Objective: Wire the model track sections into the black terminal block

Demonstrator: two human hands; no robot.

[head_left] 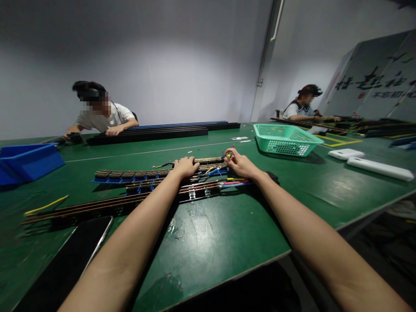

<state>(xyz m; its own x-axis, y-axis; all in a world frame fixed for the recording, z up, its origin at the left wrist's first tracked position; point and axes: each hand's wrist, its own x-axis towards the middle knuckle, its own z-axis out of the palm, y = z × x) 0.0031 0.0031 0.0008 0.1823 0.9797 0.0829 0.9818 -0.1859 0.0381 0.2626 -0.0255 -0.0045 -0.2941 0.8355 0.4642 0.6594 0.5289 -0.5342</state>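
Several long rail assemblies with copper-coloured strips (pixel 130 174) and blue supports lie across the green table (pixel 227 234). My left hand (pixel 186 166) rests on the rear assembly, its fingers bent over the strips; whether it grips them is unclear. At that assembly's right end, my right hand (pixel 236 163) has its thumb and fingers closed around a small part with yellow on it (pixel 229 155). Yellow and blue wires (pixel 211 170) lie between my hands. Nearer me, a longer rail (pixel 107 205) has pink and blue wires (pixel 235 184) at its right end.
A green basket (pixel 286 141) stands to the back right, with white devices (pixel 378 168) beyond it. At left are a blue bin (pixel 30 162) and a dark phone-like slab (pixel 68 260). Two people work behind, near black rails (pixel 156 133).
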